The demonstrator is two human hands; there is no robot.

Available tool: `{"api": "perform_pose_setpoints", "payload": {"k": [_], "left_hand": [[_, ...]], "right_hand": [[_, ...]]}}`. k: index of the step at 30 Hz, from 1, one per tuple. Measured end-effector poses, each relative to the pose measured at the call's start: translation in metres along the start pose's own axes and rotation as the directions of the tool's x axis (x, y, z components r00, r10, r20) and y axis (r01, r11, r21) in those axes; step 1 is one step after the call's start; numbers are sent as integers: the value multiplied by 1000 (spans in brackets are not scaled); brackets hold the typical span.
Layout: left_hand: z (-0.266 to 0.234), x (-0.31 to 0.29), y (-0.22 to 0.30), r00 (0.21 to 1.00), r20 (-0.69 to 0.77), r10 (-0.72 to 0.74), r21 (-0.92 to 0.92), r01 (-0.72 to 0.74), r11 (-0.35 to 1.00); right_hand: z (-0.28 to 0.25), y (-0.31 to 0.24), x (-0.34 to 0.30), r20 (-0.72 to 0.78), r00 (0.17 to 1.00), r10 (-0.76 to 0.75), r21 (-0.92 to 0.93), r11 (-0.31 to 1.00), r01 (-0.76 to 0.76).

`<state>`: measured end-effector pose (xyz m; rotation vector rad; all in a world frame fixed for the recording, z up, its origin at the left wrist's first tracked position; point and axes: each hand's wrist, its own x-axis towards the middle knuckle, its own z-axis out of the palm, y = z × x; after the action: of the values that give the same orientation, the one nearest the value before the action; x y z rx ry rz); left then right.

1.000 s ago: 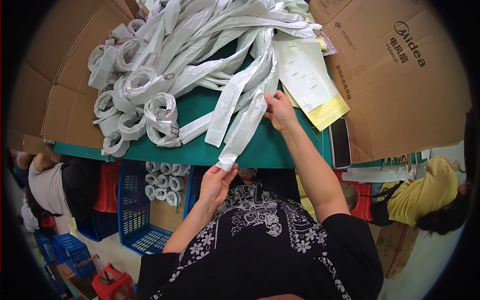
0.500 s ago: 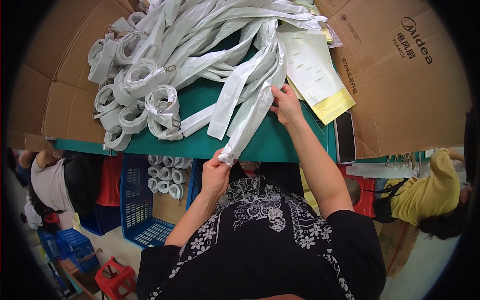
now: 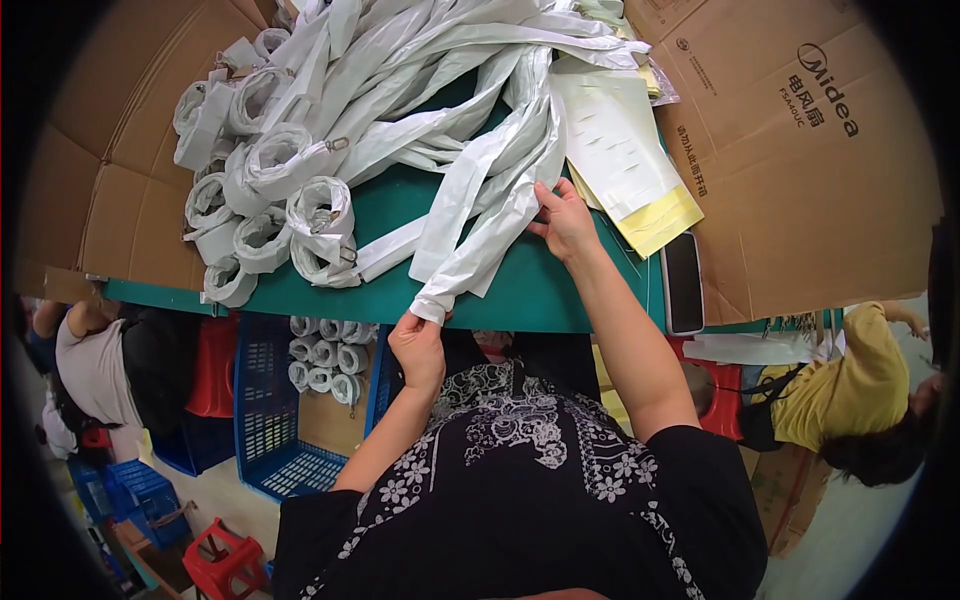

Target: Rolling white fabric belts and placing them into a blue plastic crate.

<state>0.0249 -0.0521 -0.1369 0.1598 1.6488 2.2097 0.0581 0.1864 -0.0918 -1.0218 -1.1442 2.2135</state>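
A long white crinkled strip (image 3: 488,226) of paper-like material runs from the heap down to the table's near edge. My left hand (image 3: 418,352) is closed on its near end, where the strip is folded over into a short, thick turn. Farther up, my right hand (image 3: 566,222) pinches the strip's right edge between thumb and fingers. Beside the strip, another flat white band end (image 3: 440,250) lies loose. Left of my hands, several rolled white strips (image 3: 322,215) are stacked on the green table (image 3: 540,305), some with metal clips.
A heap of loose white strips (image 3: 420,60) covers the table's far side. White and yellow sheets (image 3: 630,150) and a phone (image 3: 683,285) lie right. Cardboard walls (image 3: 790,170) flank the table. Below stands a blue crate (image 3: 275,440) with rolls. People sit on both sides, one in a yellow top (image 3: 865,375).
My left hand has shifted slightly left, and the strip's near end now shows a neater folded turn. My right hand keeps its pinch on the strip, with the view slightly shifted.
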Motion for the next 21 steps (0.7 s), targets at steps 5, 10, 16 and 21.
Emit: {"api": "perform_pose_setpoints", "payload": {"k": [5,10,16,21], "left_hand": [[2,4,4,995,93,41,112,-51,992],[-3,1,15,997,52,59,258,-70,964],[-2,-10,9,996,-61,69,18,-68,998],[-7,-17,10,986,-169,13,-33,-19,999]], "right_hand": [[-7,-3,3,24,1000,-2,-34,999,3],[-5,3,2,43,999,-1,27,1000,0],[-1,14,-1,18,1000,3,96,995,-5],[17,20,-1,26,999,37,253,967,-42]]}}
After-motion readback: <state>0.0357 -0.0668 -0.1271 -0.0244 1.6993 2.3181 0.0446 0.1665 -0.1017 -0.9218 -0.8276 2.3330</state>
